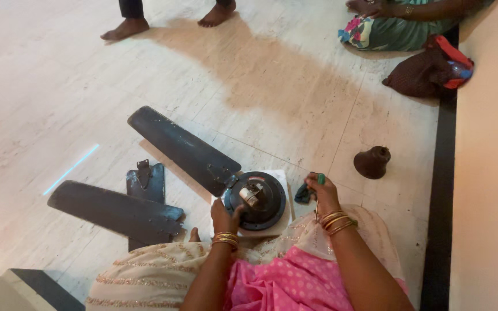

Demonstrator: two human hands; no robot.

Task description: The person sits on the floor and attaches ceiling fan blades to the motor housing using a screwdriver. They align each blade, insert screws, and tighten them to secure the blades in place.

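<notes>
Pink dotted cloth (278, 285) covers the lap nearest the camera. At far left two loose dark fan blades (116, 210) lie on the pale floor (41, 86). The left hand (226, 216) has its fingers curled on the rim of the round fan motor (256, 198), which rests on a white slab just before the knees. The right hand (321, 193) is closed around a green-handled screwdriver (318, 193). A dark bell-shaped cover (372, 162) stands farther right.

Pale stone-tile floor (59, 69), dark strip along the right. Directly on it: white board (278, 177) under a round fan motor (257, 198), three dark fan blades (183, 148) (113, 211) (145, 183), brown bell-shaped cup (372, 162), dark bag (427, 72).
</notes>
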